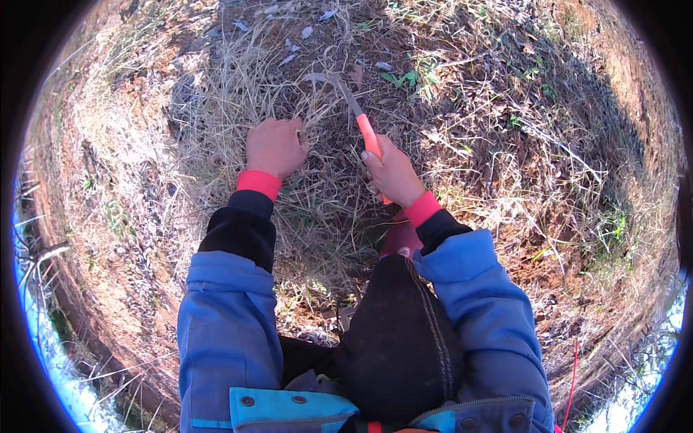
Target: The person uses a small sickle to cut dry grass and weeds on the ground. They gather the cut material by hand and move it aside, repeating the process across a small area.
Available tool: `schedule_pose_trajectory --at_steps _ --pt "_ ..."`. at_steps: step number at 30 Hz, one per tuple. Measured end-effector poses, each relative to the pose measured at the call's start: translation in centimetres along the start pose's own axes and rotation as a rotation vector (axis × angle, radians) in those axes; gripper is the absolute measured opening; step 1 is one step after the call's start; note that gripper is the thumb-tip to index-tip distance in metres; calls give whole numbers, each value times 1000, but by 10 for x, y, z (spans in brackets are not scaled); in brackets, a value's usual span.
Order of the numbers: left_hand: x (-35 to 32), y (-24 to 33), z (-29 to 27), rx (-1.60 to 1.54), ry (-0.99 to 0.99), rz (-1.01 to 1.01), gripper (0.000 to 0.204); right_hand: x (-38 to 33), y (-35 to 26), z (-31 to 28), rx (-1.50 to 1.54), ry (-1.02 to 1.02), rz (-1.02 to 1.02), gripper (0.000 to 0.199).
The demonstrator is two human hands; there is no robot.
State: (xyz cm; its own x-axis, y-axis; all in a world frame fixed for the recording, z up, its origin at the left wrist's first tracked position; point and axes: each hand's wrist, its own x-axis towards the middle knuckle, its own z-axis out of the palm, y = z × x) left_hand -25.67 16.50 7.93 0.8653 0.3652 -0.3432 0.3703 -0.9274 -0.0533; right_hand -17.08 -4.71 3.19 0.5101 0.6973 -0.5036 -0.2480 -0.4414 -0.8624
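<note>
A sickle [367, 135] with an orange handle and a curved metal blade is gripped in my right hand [395, 173]. Its blade points up and curves left over dry grass, ahead of my left hand. My left hand [276, 148] is closed low in the pale dry grass [238, 94], its knuckles up, with stalks sticking out by the thumb side. The fingertips are hidden under the hand and among the stalks. The blade's tip lies among the stalks, a short way from the left hand and not touching it.
My bent knee [393, 332] in dark trousers and a reddish boot [401, 238] are between my arms. Cut-looking straw and twigs [498, 144] cover the ground at right. Small green leaves [401, 79] grow beyond the blade. Reddish bare soil [541, 249] shows at lower right.
</note>
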Motion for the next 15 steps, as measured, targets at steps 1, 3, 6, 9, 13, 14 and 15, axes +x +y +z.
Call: schedule_pose_trajectory --at_steps 1,3,6,9,13,14,15 --pt "-6 1 1 -20 10 -17 26 -2 4 1 -54 -39 59 26" --pt "-23 1 2 -67 33 -25 25 -19 17 5 -153 -110 133 28" --pt "-49 8 6 -87 8 -52 28 -83 39 -11 -314 -37 6 42" --pt "-73 20 18 -48 144 1 31 -134 44 -36 -627 135 -395 56" --pt "-131 30 36 -235 232 -42 27 -184 4 -59 -626 168 76 61" --pt "-146 32 40 -254 238 -49 28 -190 -13 -61 -583 238 -87 60" --pt "-158 31 43 -278 261 -52 29 -196 -32 -63 -546 302 -144 60"
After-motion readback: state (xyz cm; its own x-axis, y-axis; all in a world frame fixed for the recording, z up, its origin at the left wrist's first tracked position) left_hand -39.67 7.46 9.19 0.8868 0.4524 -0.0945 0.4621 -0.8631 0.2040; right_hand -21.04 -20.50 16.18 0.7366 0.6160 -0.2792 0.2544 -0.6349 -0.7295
